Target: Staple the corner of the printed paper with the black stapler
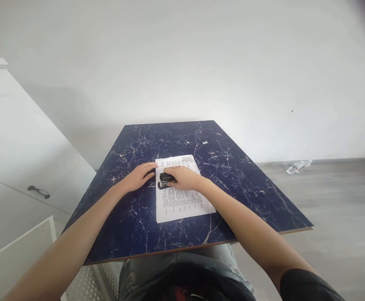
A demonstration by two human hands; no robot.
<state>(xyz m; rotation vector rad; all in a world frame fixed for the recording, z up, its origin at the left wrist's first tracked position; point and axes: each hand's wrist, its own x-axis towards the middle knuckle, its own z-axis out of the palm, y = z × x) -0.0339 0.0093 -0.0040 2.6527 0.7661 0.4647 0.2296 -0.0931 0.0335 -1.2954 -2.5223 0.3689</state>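
Note:
Printed paper sheets (pixel 182 205) lie on the dark blue marbled table (pixel 132 225), more than one by the look of the edge. Over their upper part, my right hand (pixel 184 177) is closed around a black stapler (pixel 167 178), whose front end points left toward the sheets' left edge. My left hand (pixel 141 175) rests on the table beside that edge, its fingertips touching the paper near the top left corner. Its fingers are stretched out and hold nothing. The fingers of my right hand partly cover the stapler's rear.
A small white scrap (pixel 205 142) lies toward the table's far side. To the left stands a white cabinet (pixel 19 138) with a dark handle (pixel 38 192). A clear plastic item (pixel 299 166) is on the floor by the wall at the right.

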